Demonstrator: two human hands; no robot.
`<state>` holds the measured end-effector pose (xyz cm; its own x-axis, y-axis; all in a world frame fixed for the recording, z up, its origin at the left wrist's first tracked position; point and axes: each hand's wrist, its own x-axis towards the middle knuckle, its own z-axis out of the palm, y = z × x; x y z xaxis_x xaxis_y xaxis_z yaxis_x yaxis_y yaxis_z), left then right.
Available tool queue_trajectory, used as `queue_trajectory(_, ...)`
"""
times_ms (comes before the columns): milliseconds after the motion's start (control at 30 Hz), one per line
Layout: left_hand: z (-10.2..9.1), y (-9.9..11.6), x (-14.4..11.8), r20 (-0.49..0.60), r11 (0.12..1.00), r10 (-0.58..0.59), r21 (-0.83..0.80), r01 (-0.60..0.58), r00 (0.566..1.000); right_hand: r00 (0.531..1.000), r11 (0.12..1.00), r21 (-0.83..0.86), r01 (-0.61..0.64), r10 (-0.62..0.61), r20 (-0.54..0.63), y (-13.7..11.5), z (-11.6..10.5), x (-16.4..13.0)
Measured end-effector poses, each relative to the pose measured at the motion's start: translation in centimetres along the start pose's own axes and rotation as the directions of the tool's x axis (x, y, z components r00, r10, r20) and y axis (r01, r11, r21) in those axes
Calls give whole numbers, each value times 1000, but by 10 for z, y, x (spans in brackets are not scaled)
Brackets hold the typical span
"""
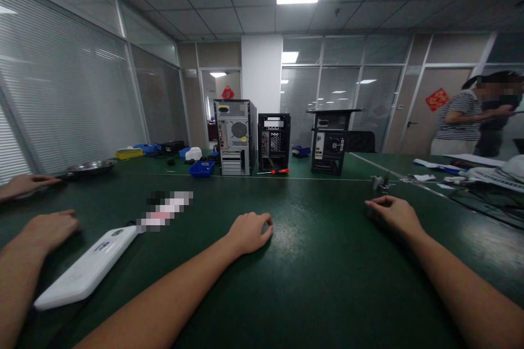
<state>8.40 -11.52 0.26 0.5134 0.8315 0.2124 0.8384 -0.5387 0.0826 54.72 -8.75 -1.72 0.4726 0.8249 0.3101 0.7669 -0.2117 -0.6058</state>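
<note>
My left hand rests on the green tabletop, its fingers curled in loosely and nothing visible in them. Further right, my right hand lies on the table with thumb and fingertips drawn together; no object shows between them. Just beyond it stand small metal cylindrical parts, apart from the fingers. Across the table are a grey computer case, an open black case frame and another black computer case. A screwdriver with a red and black handle lies before the middle one.
At left, another person's hands rest near a white device with a blurred patch beside it. A metal dish and blue tray sit farther back. Cables and papers lie right; two people stand behind.
</note>
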Motion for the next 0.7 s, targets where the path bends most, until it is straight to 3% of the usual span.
queue_trajectory(567,-3,1,-2,3,1000,-2,-4,2,1000,997,997,-43,70,-69,25,1,3,9)
queue_trajectory(700,-4,2,-2,21,1000,-10,-10,10,1000,999,998,-58,33,-32,16,2,3,8)
